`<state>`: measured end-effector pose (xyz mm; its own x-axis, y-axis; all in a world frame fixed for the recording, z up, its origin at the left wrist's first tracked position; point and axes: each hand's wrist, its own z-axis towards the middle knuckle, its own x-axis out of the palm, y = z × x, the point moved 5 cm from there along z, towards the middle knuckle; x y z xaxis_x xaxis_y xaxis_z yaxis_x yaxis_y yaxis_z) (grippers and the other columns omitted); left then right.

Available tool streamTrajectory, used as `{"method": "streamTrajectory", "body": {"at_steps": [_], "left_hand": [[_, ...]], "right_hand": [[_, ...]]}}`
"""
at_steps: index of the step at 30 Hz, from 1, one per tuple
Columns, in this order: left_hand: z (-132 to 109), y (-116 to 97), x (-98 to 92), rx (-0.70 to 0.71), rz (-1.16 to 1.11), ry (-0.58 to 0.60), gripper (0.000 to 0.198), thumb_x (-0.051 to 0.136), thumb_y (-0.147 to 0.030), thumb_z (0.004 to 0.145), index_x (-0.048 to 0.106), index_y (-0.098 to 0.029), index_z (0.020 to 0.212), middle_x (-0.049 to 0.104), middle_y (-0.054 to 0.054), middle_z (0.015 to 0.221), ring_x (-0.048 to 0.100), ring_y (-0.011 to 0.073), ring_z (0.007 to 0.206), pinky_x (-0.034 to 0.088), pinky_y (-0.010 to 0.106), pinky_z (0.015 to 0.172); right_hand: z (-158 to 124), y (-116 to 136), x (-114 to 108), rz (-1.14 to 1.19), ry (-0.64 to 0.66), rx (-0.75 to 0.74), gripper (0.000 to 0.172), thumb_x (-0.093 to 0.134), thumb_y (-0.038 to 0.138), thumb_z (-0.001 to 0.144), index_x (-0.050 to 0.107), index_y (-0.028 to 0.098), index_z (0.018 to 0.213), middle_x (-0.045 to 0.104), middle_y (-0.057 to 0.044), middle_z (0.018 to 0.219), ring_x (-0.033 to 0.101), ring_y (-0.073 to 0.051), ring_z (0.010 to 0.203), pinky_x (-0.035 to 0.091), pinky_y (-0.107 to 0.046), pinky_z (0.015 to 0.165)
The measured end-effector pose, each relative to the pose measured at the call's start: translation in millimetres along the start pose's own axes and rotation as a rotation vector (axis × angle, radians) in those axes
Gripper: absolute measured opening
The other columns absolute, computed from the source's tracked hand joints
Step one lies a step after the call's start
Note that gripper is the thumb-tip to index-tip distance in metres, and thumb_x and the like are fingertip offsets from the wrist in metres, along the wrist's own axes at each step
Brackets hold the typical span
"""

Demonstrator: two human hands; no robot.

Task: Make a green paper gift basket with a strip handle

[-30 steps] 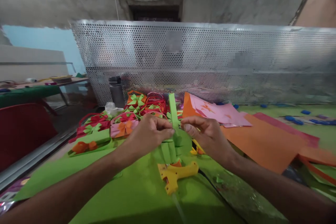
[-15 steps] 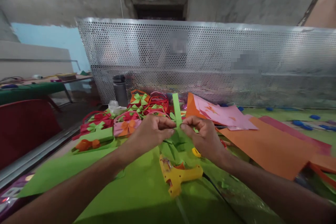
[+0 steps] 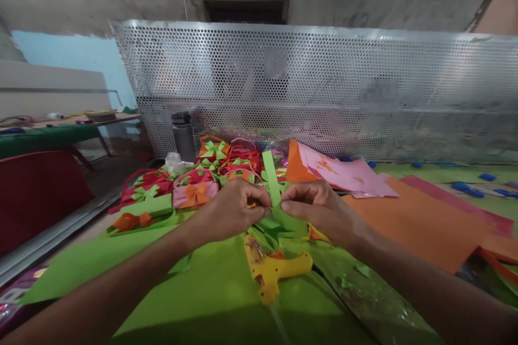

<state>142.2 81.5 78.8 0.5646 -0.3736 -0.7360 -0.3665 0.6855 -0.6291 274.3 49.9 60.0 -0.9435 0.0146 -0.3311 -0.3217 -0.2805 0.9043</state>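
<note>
Between both hands stands a light green paper strip [image 3: 271,177], leaning slightly left at its top. My left hand [image 3: 239,206] pinches near its lower end from the left, fingertips closed. From the right, my right hand [image 3: 311,206] pinches the same lower part, thumb against fingers. Just below the fingertips lie green paper pieces [image 3: 279,223], partly hidden. Nearer to me a yellow glue gun [image 3: 273,269] rests on its side on the green sheet [image 3: 194,302], with a glue stick projecting from its rear end.
Small paper bags with bows [image 3: 196,193] are grouped at the back left, beside a dark bottle [image 3: 184,137]. Pink sheets [image 3: 348,175] and orange sheets [image 3: 416,221] lie to the right. A perforated metal panel [image 3: 315,86] stands behind. The gun's cord [image 3: 340,299] runs toward me.
The green strip has tilted left at its top and sits slightly lower. My right hand has shifted a little, its fingers now straighter. The glue gun stays in place.
</note>
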Motion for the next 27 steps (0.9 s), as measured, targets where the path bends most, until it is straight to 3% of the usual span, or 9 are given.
{"method": "streamTrajectory", "body": {"at_steps": [4,7,10,15,19,27], "left_hand": [[-2.9,-11.2,-2.6,0.127,0.105,0.032,0.015,0.053,-0.006,0.072,0.065,-0.014,0.068,0.059,-0.003,0.064,0.051,0.0064,0.058,0.036,0.018,0.056],[-4.7,-15.7,-4.1,0.19,0.128,0.049,0.013,0.055,-0.007,0.074,0.065,-0.014,0.069,0.06,-0.003,0.068,0.052,0.007,0.063,0.037,0.018,0.06],[-5.9,-18.5,-6.0,0.238,0.086,0.058,0.012,0.055,-0.009,0.076,0.063,-0.013,0.068,0.058,-0.002,0.068,0.053,0.0076,0.065,0.038,0.02,0.062],[-6.0,-18.1,-8.1,0.229,0.034,-0.047,0.011,0.054,-0.009,0.076,0.062,-0.013,0.07,0.061,0.0,0.074,0.055,0.0094,0.067,0.041,0.021,0.064],[-6.4,-15.5,-6.0,0.204,0.086,-0.118,0.01,0.056,-0.012,0.076,0.064,-0.014,0.069,0.062,0.001,0.07,0.057,0.0105,0.064,0.042,0.022,0.06],[-9.1,-18.6,-7.5,0.24,0.131,-0.195,0.013,0.055,-0.017,0.078,0.063,-0.015,0.068,0.06,0.0,0.064,0.058,0.0125,0.068,0.046,0.025,0.074]], "right_hand": [[1.0,2.7,-4.2,0.016,0.089,0.084,0.006,0.061,0.022,0.062,0.064,0.017,0.061,0.052,0.005,0.052,0.043,-0.007,0.05,0.035,-0.022,0.05],[0.4,6.4,-6.6,-0.017,0.092,0.043,0.007,0.06,0.021,0.063,0.065,0.016,0.062,0.052,0.005,0.052,0.043,-0.008,0.049,0.035,-0.023,0.05],[-1.2,13.5,-8.1,-0.154,0.033,-0.107,0.009,0.056,0.019,0.069,0.062,0.016,0.063,0.055,0.003,0.056,0.047,-0.009,0.052,0.037,-0.023,0.051],[-7.8,28.1,-7.9,-0.436,-0.148,-0.418,0.012,0.052,0.012,0.074,0.06,0.015,0.065,0.06,0.0,0.065,0.053,-0.01,0.061,0.039,-0.024,0.059],[-9.0,28.8,-4.6,-0.545,-0.138,-0.554,0.013,0.051,0.01,0.075,0.059,0.014,0.065,0.059,-0.002,0.064,0.051,-0.011,0.061,0.037,-0.024,0.056],[-1.5,20.7,-6.1,-0.611,-0.006,-0.49,0.016,0.05,0.007,0.071,0.054,0.016,0.058,0.053,0.002,0.058,0.045,-0.008,0.053,0.031,-0.022,0.051]]}}
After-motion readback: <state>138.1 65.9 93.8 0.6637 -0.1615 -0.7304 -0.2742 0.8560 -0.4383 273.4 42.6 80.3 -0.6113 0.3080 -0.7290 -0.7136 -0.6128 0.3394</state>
